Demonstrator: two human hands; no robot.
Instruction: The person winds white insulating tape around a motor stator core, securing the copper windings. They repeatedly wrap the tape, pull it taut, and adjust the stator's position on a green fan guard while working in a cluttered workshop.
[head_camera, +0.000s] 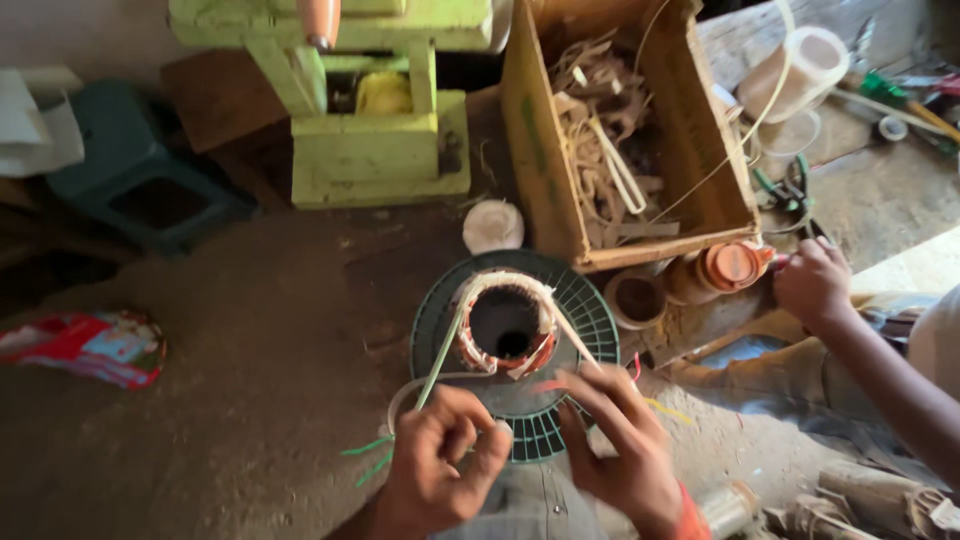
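Note:
A round motor stator (505, 322) with copper windings and white insulation sits on a dark round grille (585, 300) on the floor. My left hand (440, 462) pinches a thin green sleeve (437, 360) that runs up to the stator's left rim. My right hand (622, 440) has its fingers spread and holds a pale strip (572, 340) that leads to the stator's right side. Both hands are just in front of the stator.
A cardboard box (540, 130) of pale strips stands behind the stator. A yellow-green machine (380, 150) is at the back. Another person's hand (812, 282) rests at the right near an orange-capped jar (730, 266). A red packet (95, 345) lies at the left.

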